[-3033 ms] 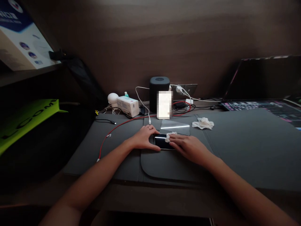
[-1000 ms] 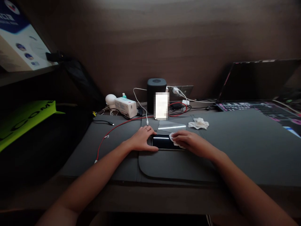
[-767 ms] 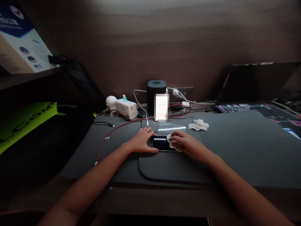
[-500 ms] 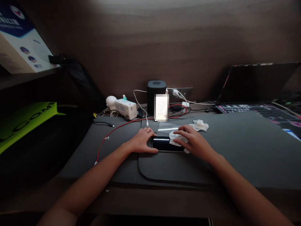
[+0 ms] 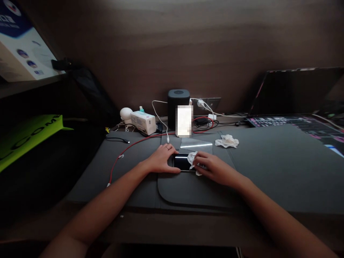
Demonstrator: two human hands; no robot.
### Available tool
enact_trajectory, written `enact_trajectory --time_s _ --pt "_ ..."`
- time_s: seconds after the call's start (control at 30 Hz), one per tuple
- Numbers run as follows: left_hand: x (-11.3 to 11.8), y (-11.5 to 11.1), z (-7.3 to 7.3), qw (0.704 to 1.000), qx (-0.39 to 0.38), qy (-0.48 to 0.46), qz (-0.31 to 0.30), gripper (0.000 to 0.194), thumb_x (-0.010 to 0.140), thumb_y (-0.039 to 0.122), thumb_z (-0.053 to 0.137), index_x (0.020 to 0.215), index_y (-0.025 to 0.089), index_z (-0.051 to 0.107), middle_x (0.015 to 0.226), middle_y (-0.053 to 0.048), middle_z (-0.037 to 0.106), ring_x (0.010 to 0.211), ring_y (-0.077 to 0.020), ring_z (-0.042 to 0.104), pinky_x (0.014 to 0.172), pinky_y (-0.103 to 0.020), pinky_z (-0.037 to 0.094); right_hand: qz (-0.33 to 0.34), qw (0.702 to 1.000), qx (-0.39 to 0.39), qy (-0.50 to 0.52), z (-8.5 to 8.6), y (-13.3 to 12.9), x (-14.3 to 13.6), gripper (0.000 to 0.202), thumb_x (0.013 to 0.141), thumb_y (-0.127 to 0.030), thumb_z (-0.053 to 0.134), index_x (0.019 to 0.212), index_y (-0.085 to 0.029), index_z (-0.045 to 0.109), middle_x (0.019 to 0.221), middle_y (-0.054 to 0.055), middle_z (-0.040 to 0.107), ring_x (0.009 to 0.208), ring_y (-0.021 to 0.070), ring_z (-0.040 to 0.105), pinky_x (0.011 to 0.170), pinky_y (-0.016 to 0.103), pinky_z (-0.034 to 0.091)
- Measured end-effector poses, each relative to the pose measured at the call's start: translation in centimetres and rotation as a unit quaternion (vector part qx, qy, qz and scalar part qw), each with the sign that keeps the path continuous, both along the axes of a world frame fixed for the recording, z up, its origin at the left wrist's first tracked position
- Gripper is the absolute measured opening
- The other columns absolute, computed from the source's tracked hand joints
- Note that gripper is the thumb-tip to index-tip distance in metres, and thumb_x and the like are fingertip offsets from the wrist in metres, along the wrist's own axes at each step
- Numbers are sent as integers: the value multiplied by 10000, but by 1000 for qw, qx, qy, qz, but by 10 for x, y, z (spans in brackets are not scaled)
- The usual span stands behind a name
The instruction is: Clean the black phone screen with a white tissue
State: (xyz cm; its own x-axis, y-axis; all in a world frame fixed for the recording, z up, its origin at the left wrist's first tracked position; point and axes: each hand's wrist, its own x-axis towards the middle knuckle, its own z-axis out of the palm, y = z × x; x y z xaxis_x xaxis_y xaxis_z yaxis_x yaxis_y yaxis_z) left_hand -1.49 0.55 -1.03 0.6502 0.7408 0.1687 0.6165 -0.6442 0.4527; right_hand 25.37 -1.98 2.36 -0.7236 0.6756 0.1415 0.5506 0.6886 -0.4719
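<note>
Lower edge of frame: dark brown wooden desk [image 5: 150, 225], its front strip bare of the mat. Upon it, one folded grey flat mat [image 5: 268, 179], extending across the centre and right of the frame.

Centre, on the mat: one slim black glass-faced rectangular phone [image 5: 181, 164] with a pale rim, lying flat, its long side running across the frame; right end concealed.

Left hand [image 5: 163, 159], ringed: curled about the phone's left end, thumb along the near edge, fingers at the far corner. Right hand [image 5: 214, 166]: fingers closed on a crumpled white paper tissue [image 5: 191, 159], which lies over the glass.

Handling note, by judgement: the left grip should stay on the rim, off the glass; the tissue is best kept bunched under the fingertips, drawn in light, even, overlapping strokes out to the edges.

Just beyond: one clear glossy rectangular sheet [image 5: 197, 145], best left untouched by the sleeveless forearm or tissue; to its right, a second crumpled white tissue [image 5: 227, 141].

Farther: thin red cable [image 5: 133, 142], white cardboard box [image 5: 143, 122], black rounded upright speaker-like unit [image 5: 172, 114]; at right, open dark laptop [image 5: 298, 93].
</note>
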Motion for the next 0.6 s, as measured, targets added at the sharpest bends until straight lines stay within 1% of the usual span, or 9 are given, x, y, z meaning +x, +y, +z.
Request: enact_trajectory --time_s 0.07,0.13,0.2,0.27,0.33,0.4,0.43,0.5,0.6 --pt "0 0 0 1000 0 0 2 617 693 592 765 1147 212 591 1128 -74 568 1094 -282 533 952 -415 426 -5 1000 -9 0 0 1 0 253 996 -353 462 910 -195 640 971 86 593 818 197 594 750 309 476" --pt "0 0 0 1000 -1 -4 1 608 690 588 770 1136 213 595 1123 -74 570 1093 -282 534 956 -414 421 -28 1000 -6 1 -1 3 1 286 995 -378 466 846 -193 625 930 78 583 803 198 585 746 315 471" --pt "0 -1 0 1000 -1 -6 2 607 689 590 770 1129 210 597 1119 -72 572 1087 -282 537 961 -419 415 -45 999 -1 5 -2 5 2 277 989 -370 475 817 -193 600 900 69 577 785 195 572 726 312 466" --pt "0 -1 0 1000 0 -3 2 608 694 591 766 1134 208 596 1124 -72 572 1086 -282 538 965 -423 412 -45 999 -9 13 -3 3 2 198 981 -328 482 878 -195 586 880 56 578 756 183 557 696 297 462" --pt "1 0 -1 1000 2 0 3 614 696 594 763 1143 209 595 1133 -73 570 1091 -283 536 963 -423 414 -31 999 -26 21 -3 0 -1 143 981 -291 471 989 -199 579 897 53 583 740 174 548 681 286 467" --pt "1 0 -2 1000 3 1 3 620 694 597 762 1148 210 596 1133 -74 570 1096 -285 534 958 -420 418 -18 999 -32 28 -3 -3 -2 182 994 -287 444 1093 -207 574 981 72 579 765 173 556 702 293 484" --pt "1 0 -2 1000 3 0 2 622 693 596 763 1150 210 596 1132 -74 571 1099 -286 534 958 -419 419 -15 999 -27 31 -3 -3 -2 202 1002 -297 433 1111 -211 581 1034 84 567 795 175 563 728 303 494" --pt "1 0 -1 1000 3 -4 1 618 692 588 767 1149 210 596 1135 -74 572 1102 -284 534 963 -419 417 -18 999 -5 40 -3 -1 0 224 1010 -329 433 1070 -211 614 1087 98 546 851 186 576 779 325 503" --pt "1 -1 0 1000 3 -10 2 607 691 580 771 1143 214 597 1138 -72 570 1096 -281 536 968 -420 419 -30 998 26 43 -5 4 5 258 1009 -352 446 975 -204 655 1049 100 564 889 210 588 815 357 506"
